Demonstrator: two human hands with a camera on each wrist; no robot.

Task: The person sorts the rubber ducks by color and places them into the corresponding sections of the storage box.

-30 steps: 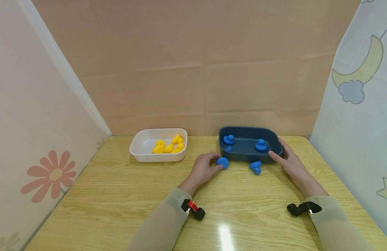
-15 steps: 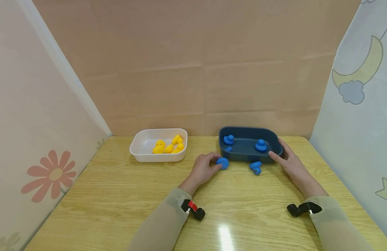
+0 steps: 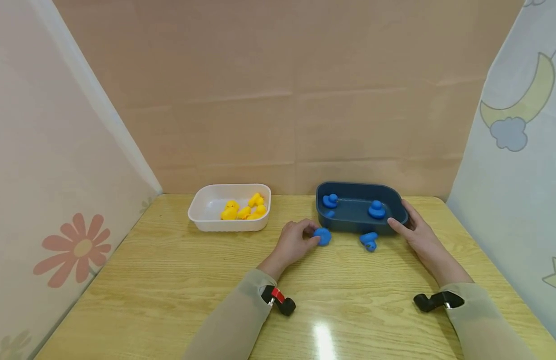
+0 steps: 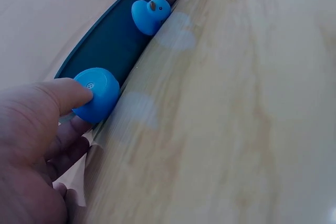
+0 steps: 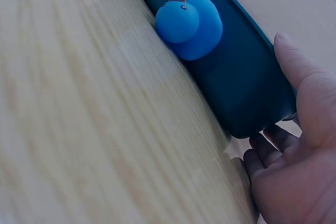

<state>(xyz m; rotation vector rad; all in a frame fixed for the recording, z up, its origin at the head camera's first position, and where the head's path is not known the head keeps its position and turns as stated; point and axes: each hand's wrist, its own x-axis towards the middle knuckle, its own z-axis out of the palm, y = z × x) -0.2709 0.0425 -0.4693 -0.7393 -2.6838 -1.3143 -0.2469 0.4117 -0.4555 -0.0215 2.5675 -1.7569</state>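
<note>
My left hand [image 3: 295, 243] pinches a blue rubber duck [image 3: 323, 237] by the front left corner of a dark blue bin [image 3: 350, 224]. The left wrist view shows the duck's round flat base [image 4: 101, 90], with the thumb on it and fingers behind. At the bin's right end, my right hand [image 3: 420, 240] holds on, thumb at the rim and fingers around the outside. Another blue duck [image 3: 369, 241] lies tipped over on the table, against the bin's front; its orange beak shows in the right wrist view. Two blue ducks [image 3: 376, 210] sit inside the bin.
Left of the blue bin stands a white bin [image 3: 228, 226] holding several yellow ducks [image 3: 229, 211]. Both bins are at the back of the wooden table [image 3: 169, 280], close to a brown backdrop [image 3: 268, 125]. Printed cloth walls [image 3: 512, 200] rise at both sides.
</note>
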